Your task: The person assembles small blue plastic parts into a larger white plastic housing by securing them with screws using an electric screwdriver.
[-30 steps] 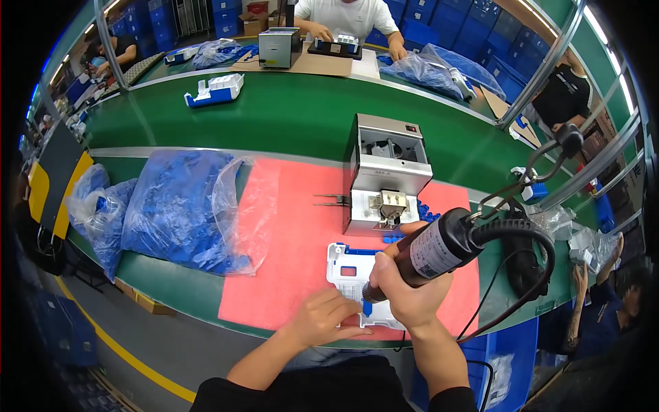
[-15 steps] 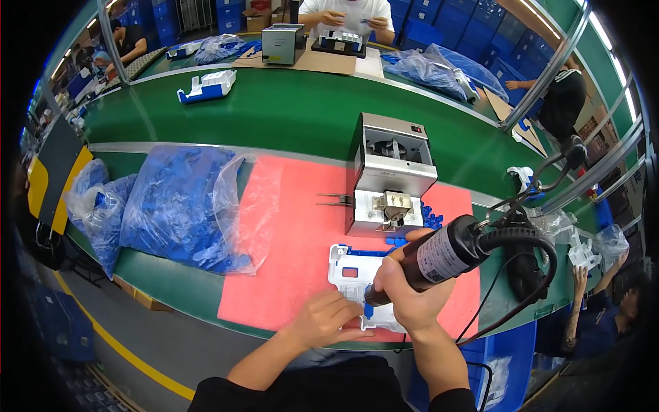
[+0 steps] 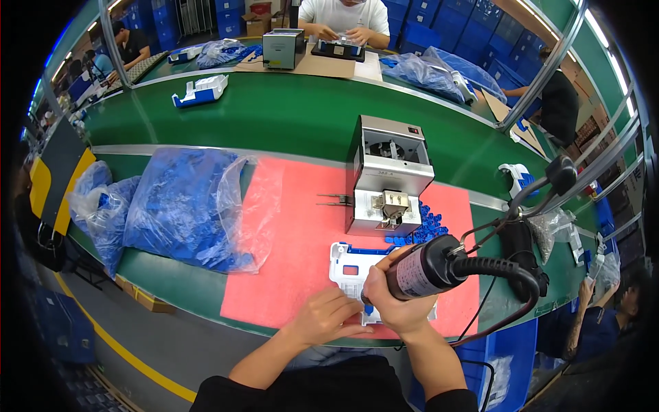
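Note:
A white plastic housing with blue edging (image 3: 350, 270) lies on the pink mat in front of me. My right hand (image 3: 399, 302) is wrapped round a black electric screwdriver (image 3: 429, 266), tilted with its tip end down over the housing. The bit is hidden behind my hand. My left hand (image 3: 322, 318) grips the near left edge of the housing, its fingers bent close to the screwdriver's tip. Beyond the housing stands a metal screw feeder (image 3: 391, 175), with small blue plastic parts (image 3: 427, 225) heaped at its right side.
Clear bags of blue parts (image 3: 185, 206) lie on the left. A green conveyor belt (image 3: 288, 113) crosses beyond, carrying white-and-blue housings (image 3: 200, 90). The screwdriver's cable (image 3: 518, 268) loops on the right, above a blue bin (image 3: 515, 350). Co-workers sit across the belt and at right.
The screwdriver and my right hand have shifted slightly left and down. My left hand stays on the housing. On the belt, the far housing has moved a little left.

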The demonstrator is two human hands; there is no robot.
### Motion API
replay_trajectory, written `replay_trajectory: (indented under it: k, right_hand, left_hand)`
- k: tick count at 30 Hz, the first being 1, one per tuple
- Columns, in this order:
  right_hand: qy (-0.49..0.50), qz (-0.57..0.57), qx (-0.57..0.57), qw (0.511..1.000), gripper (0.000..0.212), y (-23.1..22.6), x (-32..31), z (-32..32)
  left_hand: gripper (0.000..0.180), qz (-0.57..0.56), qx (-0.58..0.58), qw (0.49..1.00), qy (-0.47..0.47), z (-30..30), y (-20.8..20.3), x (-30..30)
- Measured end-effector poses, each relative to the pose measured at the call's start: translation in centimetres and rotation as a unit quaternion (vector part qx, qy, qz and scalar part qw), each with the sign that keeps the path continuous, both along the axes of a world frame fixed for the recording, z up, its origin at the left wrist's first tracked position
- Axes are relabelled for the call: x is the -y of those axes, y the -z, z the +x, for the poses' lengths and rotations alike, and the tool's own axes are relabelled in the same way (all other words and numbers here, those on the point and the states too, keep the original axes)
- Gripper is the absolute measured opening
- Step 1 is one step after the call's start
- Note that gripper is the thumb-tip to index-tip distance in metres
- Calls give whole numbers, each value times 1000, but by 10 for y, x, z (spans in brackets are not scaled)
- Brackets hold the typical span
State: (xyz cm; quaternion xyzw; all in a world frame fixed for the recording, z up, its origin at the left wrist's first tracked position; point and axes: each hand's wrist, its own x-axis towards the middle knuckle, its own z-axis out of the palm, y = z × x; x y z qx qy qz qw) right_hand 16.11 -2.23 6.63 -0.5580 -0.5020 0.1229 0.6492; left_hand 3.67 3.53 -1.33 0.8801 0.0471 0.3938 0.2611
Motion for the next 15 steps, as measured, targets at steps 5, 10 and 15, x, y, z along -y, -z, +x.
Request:
replay_trajectory:
  k: [5, 10, 15]
  right_hand:
    - [6, 2, -159, 987, 22, -34, -20, 26]
    - [97, 162, -105, 976, 33, -59, -68, 56]
    - [104, 111, 2, 988, 27, -36, -81, 71]
  left_hand:
    - [38, -2, 28, 1000, -2, 4, 7, 0]
    - [36, 10, 29, 1000, -3, 1, 6, 3]
    - [37, 0, 17, 1000, -2, 3, 10, 5]
